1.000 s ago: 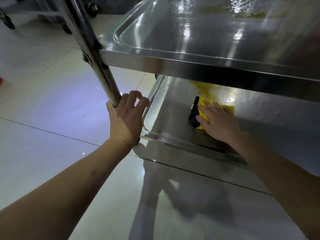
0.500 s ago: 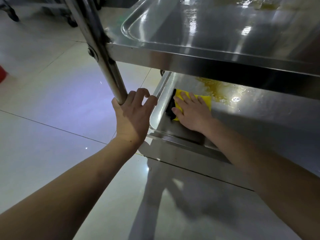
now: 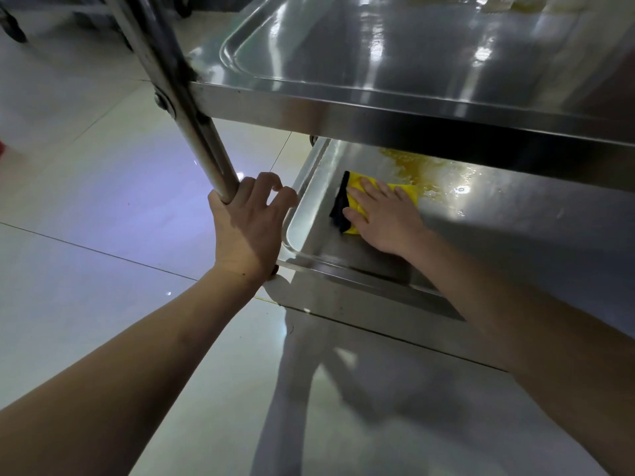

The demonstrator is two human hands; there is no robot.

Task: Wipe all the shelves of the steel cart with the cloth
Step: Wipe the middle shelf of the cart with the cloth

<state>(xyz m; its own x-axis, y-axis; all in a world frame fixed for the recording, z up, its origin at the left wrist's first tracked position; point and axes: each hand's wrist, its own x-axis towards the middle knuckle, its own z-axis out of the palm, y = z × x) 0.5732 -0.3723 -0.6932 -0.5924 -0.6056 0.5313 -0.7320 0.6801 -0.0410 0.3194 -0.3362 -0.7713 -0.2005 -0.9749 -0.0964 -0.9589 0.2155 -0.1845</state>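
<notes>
Sliding back rightward from the lower shelf's [image 3: 515, 228] left rim, the flat, open right hand [image 3: 388, 221] presses the yellow cloth [image 3: 405, 191] just left of the orange spill [image 3: 422, 166], while the left hand [image 3: 245, 228] grips the cart post [image 3: 192, 108].

Left hand [image 3: 245, 228] wrapped round steel cart post [image 3: 192, 108], right hand [image 3: 386, 216] flat on yellow cloth [image 3: 357, 187], lower shelf [image 3: 515, 228] smeared with yellow spill [image 3: 422, 166]

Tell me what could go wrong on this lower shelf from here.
The cloth lies flat under the right hand, just short of the yellow spill; a sweep may smear it rather than lift it. The upper shelf hangs low over that arm. Its own residue is easily forgotten.
</notes>
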